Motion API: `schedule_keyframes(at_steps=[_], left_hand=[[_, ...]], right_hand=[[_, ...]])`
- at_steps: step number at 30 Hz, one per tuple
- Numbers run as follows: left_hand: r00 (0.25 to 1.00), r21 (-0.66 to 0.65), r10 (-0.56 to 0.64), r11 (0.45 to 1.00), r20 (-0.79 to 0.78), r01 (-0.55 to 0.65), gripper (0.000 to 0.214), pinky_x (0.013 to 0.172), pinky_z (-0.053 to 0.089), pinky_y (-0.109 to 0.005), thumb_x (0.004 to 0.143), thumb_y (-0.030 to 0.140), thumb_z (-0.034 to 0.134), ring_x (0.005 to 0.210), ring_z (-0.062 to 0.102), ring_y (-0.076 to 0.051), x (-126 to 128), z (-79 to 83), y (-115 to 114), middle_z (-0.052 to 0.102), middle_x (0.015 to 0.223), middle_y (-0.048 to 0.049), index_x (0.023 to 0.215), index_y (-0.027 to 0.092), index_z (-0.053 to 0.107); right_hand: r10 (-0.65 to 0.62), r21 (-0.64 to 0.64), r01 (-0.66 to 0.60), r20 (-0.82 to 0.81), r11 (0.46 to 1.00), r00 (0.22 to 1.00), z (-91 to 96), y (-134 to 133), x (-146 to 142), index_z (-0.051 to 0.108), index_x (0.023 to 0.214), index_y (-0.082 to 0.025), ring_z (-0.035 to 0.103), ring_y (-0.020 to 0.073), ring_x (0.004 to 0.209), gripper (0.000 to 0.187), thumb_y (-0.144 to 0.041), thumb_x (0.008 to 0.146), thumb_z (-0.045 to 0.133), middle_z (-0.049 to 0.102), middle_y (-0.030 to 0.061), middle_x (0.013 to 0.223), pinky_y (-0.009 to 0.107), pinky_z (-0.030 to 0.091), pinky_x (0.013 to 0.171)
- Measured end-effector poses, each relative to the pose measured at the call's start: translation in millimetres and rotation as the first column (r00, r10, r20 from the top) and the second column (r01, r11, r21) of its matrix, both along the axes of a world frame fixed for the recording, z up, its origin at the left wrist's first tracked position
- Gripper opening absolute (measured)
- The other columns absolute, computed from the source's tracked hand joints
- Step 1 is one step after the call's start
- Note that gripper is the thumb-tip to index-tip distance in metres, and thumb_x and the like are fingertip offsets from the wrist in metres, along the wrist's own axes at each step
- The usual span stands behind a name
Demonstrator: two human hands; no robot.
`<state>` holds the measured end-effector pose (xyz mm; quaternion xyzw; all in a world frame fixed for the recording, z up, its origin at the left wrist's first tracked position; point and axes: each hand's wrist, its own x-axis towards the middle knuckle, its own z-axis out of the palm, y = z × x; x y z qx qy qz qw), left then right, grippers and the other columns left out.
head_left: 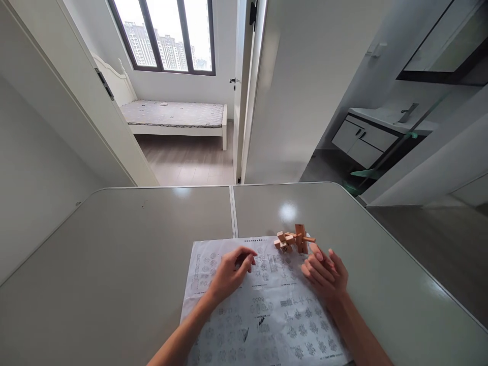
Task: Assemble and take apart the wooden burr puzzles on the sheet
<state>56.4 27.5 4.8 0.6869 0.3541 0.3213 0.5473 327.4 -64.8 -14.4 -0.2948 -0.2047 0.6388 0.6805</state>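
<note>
A small wooden interlocking puzzle (pixel 293 240) stands at the far edge of a printed instruction sheet (pixel 263 305) on the grey table (pixel 122 264). My right hand (pixel 325 273) lies just behind the puzzle, fingers stretched toward it and slightly apart, empty; a fingertip is very near or touching its base. My left hand (pixel 231 272) hovers over the sheet's upper middle, fingers loosely curled, holding nothing.
The table is made of two halves with a seam (pixel 233 213) down the middle. Beyond it an open doorway shows a bed (pixel 173 116) under a window. A sink cabinet (pixel 366 136) stands at the right.
</note>
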Motion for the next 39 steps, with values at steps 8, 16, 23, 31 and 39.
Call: schedule_keyframes(at_steps=[8, 16, 23, 31, 39], left_hand=[[0.999, -0.001, -0.005, 1.000, -0.037, 0.005, 0.032, 0.064, 0.048, -0.024, 0.104, 0.045, 0.056, 0.069, 0.062, -0.015, -1.2, -0.8, 1.5, 0.071, 0.083, -0.0044, 0.103, 0.017, 0.072], [0.999, -0.034, -0.008, 0.999, -0.039, 0.007, 0.032, 0.065, 0.049, -0.025, 0.104, 0.047, 0.056, 0.068, 0.061, -0.015, -3.0, 7.0, 1.9, 0.071, 0.081, -0.0046, 0.101, 0.019, 0.072], [1.000, -0.084, -0.004, 0.996, -0.029, 0.001, 0.033, 0.068, 0.051, -0.025, 0.103, 0.049, 0.057, 0.068, 0.062, -0.016, -3.7, 7.1, 3.4, 0.070, 0.081, -0.0041, 0.100, 0.019, 0.071], [1.000, -0.124, -0.007, 0.992, -0.030, 0.003, 0.030, 0.071, 0.052, -0.026, 0.105, 0.045, 0.054, 0.072, 0.064, -0.017, -4.6, 7.3, 3.7, 0.071, 0.084, -0.0054, 0.102, 0.020, 0.069], [0.995, -0.100, -0.062, 0.993, -0.077, 0.055, 0.025, 0.073, 0.051, -0.026, 0.104, 0.037, 0.054, 0.071, 0.062, -0.015, -4.1, 6.3, 5.7, 0.071, 0.084, -0.0049, 0.100, 0.019, 0.070]], right_hand=[[-0.125, -0.034, 0.123, -0.089, 0.992, 0.988, -2.9, 3.6, 7.0, 0.076, 0.113, -0.032, -0.007, 0.0025, 0.032, 0.026, -0.045, 0.090, 0.076, 0.009, -0.0189, 0.043, 0.019, 0.016, 0.037], [-0.151, -0.065, 0.146, -0.087, 0.987, 0.985, 2.1, 6.8, 3.0, 0.070, 0.127, -0.033, -0.002, 0.0031, 0.035, 0.036, -0.036, 0.092, 0.075, 0.026, -0.0161, 0.052, 0.018, 0.024, 0.035], [-0.195, -0.110, 0.180, -0.152, 0.978, 0.969, 2.7, 8.6, 2.4, 0.066, 0.129, -0.035, 0.010, 0.0019, 0.033, 0.036, -0.030, 0.095, 0.074, 0.040, -0.0135, 0.060, 0.015, 0.038, 0.039], [-0.222, -0.156, 0.185, -0.265, 0.970, 0.938, -1.9, 11.9, 5.0, 0.066, 0.131, -0.032, 0.025, 0.0002, 0.032, 0.037, -0.020, 0.097, 0.071, 0.049, -0.0113, 0.069, 0.013, 0.044, 0.039], [-0.213, -0.218, 0.169, -0.198, 0.961, 0.957, -18.0, 14.5, 10.1, 0.069, 0.123, -0.027, 0.032, -0.0003, 0.032, 0.028, -0.022, 0.096, 0.074, 0.048, -0.0114, 0.067, 0.013, 0.040, 0.036]])
